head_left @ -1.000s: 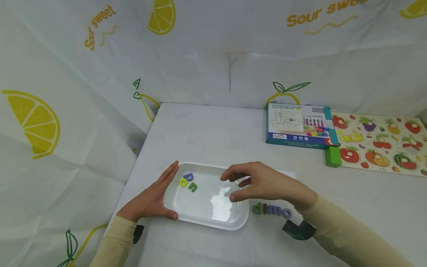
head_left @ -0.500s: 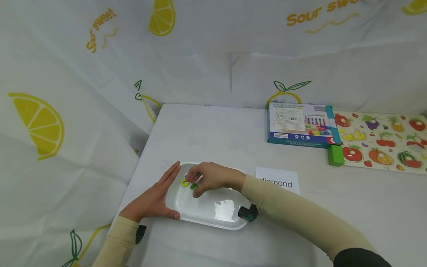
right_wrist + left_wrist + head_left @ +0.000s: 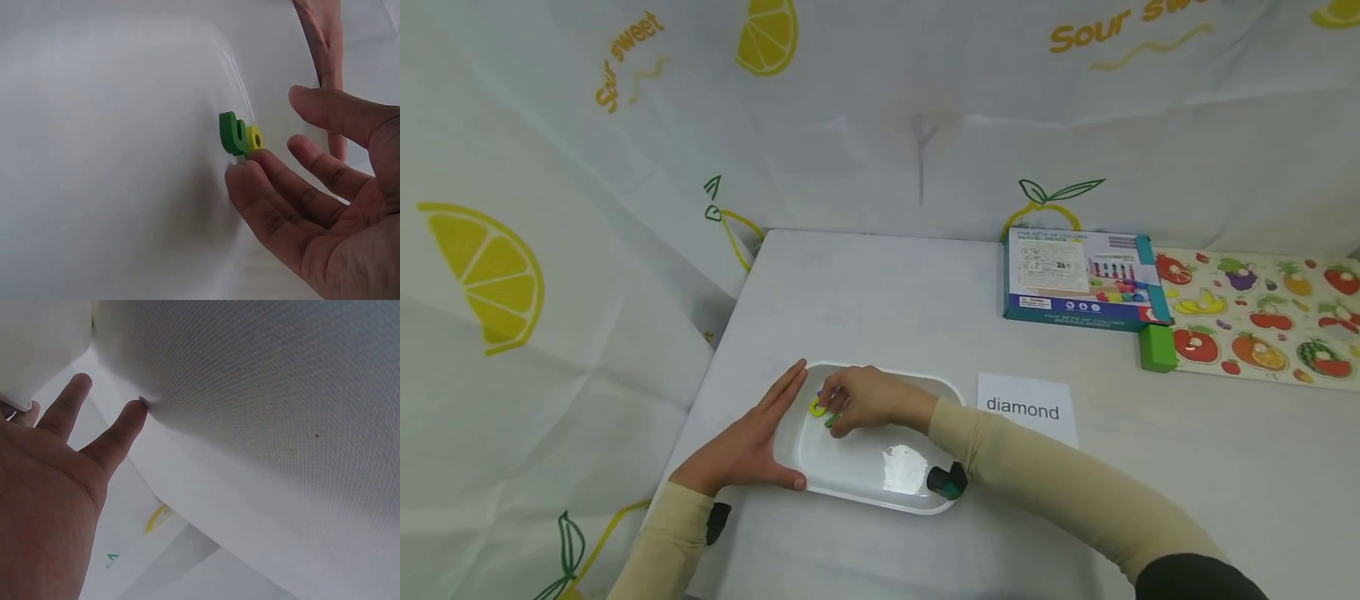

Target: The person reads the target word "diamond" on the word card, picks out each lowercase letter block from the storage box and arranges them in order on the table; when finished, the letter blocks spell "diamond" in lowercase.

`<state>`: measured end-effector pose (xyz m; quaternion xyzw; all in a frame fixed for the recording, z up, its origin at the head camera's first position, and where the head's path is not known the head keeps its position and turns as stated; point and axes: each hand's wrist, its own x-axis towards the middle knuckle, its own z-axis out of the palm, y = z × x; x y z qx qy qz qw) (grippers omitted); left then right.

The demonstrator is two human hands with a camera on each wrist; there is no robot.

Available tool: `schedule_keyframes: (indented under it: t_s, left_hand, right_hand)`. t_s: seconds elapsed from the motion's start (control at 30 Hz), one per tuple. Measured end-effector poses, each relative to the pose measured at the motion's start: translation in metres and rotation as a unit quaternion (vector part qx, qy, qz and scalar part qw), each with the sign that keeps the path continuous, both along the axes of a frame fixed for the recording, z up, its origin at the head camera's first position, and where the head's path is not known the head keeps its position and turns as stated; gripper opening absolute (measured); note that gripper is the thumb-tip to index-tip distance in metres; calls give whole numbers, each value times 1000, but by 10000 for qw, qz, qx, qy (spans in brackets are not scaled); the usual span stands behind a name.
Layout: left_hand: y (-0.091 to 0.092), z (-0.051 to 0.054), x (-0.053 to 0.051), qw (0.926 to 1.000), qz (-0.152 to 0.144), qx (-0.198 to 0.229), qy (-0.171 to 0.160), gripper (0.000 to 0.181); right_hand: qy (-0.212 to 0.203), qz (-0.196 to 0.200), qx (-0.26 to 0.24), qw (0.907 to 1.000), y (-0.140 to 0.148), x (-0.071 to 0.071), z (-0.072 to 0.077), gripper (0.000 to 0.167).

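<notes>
A white tray (image 3: pixel 880 492) lies on the table in the head view. My left hand (image 3: pixel 748 450) rests along its left end, fingers straight and thumb spread at the near side; in the left wrist view the left hand (image 3: pixel 50 487) shows spread fingers. My right hand (image 3: pixel 872 396) is over the tray's left part. In the right wrist view, thumb and index finger of the right hand (image 3: pixel 300 206) pinch the edge of a green letter n (image 3: pixel 232 133), which stands tilted. Just behind it is a yellow ring-shaped letter (image 3: pixel 254 137). The purple letter is nearly hidden by my fingers.
A card printed "diamond" (image 3: pixel 1026 408) lies right of the tray. Farther back are a boxed toy set (image 3: pixel 1082 279), a green block (image 3: pixel 1157 348) and a fruit puzzle board (image 3: pixel 1262 317). My right sleeve (image 3: pixel 1060 475) covers the table area below the card.
My right hand has moved left from the tray's right end to the letters and pinched the green n, which has tilted up. The card has come into view. My left hand stays put.
</notes>
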<state>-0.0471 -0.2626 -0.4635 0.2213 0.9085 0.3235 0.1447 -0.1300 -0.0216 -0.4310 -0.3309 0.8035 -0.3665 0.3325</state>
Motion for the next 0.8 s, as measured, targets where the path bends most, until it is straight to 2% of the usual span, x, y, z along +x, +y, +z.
schedule_keyframes:
  t_s: [0.13,0.27,0.47,0.67,0.8]
  left_hand:
    - [1,1,0,10000,-10,6,-7,143]
    - [0,1,0,10000,-10,33,-6,143]
    - [0,0,0,10000,-56,20,62,143]
    - [-1,-1,0,9999,-48,9,165,142]
    - [0,-2,0,9997,-85,61,243,141]
  right_hand:
    - [166,12,102,9998,0,1,-2,29]
    - [106,191,110,9997,-2,4,-6,28]
    - [-654,151,139,9976,-8,17,-9,29]
    - [-1522,211,109,9881,-11,29,-9,24]
    - [-1759,422,88,9835,-12,34,-11,23]
